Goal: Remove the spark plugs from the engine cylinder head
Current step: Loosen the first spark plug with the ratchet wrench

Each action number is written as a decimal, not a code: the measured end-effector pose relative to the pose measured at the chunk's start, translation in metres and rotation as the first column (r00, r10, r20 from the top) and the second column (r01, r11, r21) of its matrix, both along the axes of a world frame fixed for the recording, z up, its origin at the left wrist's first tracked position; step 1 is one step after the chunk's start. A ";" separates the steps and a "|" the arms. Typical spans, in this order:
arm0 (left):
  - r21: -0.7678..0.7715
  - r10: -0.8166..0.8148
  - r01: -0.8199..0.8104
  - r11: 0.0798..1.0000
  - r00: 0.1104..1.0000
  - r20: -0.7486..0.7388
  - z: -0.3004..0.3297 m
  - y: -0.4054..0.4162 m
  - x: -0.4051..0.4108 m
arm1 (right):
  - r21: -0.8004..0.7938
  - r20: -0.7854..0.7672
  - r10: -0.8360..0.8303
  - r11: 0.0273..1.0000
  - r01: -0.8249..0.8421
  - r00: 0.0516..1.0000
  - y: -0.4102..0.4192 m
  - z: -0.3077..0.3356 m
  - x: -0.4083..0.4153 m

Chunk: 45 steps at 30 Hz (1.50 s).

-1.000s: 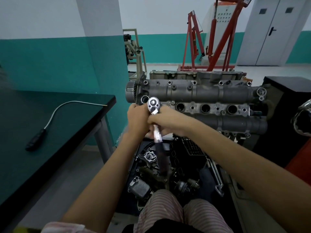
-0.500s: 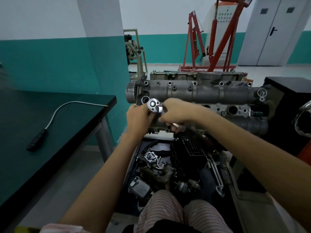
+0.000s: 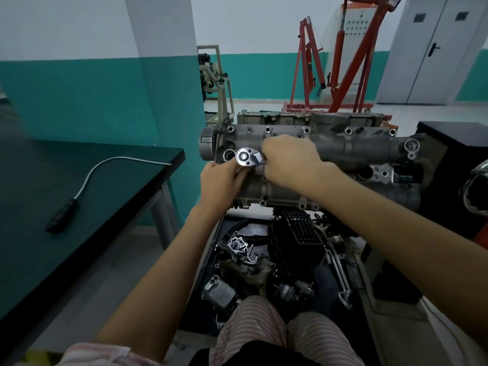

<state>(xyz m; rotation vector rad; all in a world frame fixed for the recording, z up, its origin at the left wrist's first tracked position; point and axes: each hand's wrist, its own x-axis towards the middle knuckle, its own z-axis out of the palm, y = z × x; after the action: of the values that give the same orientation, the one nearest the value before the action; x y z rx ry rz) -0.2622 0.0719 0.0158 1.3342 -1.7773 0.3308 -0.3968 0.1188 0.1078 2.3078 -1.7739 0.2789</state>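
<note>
The grey engine cylinder head (image 3: pixel 356 150) lies across the view in front of me. A chrome ratchet wrench (image 3: pixel 247 156) sits over a plug hole near the head's left end. My left hand (image 3: pixel 223 182) holds the stem just under the ratchet head. My right hand (image 3: pixel 289 162) grips the ratchet handle, which points right and is mostly covered by the hand. One round plug hole (image 3: pixel 365 172) shows at the right; the others lie behind my right arm. No spark plug is visible.
A dark green table (image 3: pixel 79 207) stands at the left with a flexible pick-up tool (image 3: pixel 87 186) lying on it. Below the head a black tray (image 3: pixel 264 260) holds several loose engine parts. A red engine hoist (image 3: pixel 343 62) stands behind. A black cabinet (image 3: pixel 459 143) is at the right.
My right hand has swung the ratchet handle from pointing down toward me up to pointing right across the head. My left hand stayed at the ratchet head.
</note>
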 end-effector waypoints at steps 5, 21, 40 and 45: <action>-0.019 -0.053 0.052 0.998 0.998 -0.017 -0.002 0.005 0.001 | -0.055 0.132 -0.068 0.996 0.076 0.989 0.020 -0.043 0.028; 0.024 -0.052 0.053 0.998 0.997 -0.049 0.007 0.006 0.000 | 0.506 0.672 -0.100 0.785 -0.357 0.733 0.018 -0.035 0.027; -0.003 -0.064 0.064 0.998 0.995 -0.076 0.006 0.007 -0.002 | -0.236 -0.118 -0.078 0.970 0.049 0.990 0.001 -0.015 0.016; 0.151 0.011 -0.008 0.988 1.000 -0.020 0.008 0.005 -0.002 | 0.454 0.636 -0.119 0.857 -0.245 0.763 0.020 -0.041 0.038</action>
<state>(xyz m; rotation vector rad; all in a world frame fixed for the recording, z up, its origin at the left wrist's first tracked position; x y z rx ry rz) -0.2641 0.0770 0.0233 1.4473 -1.8085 0.1901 -0.3585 0.1386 0.0666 2.8993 -2.3153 0.7933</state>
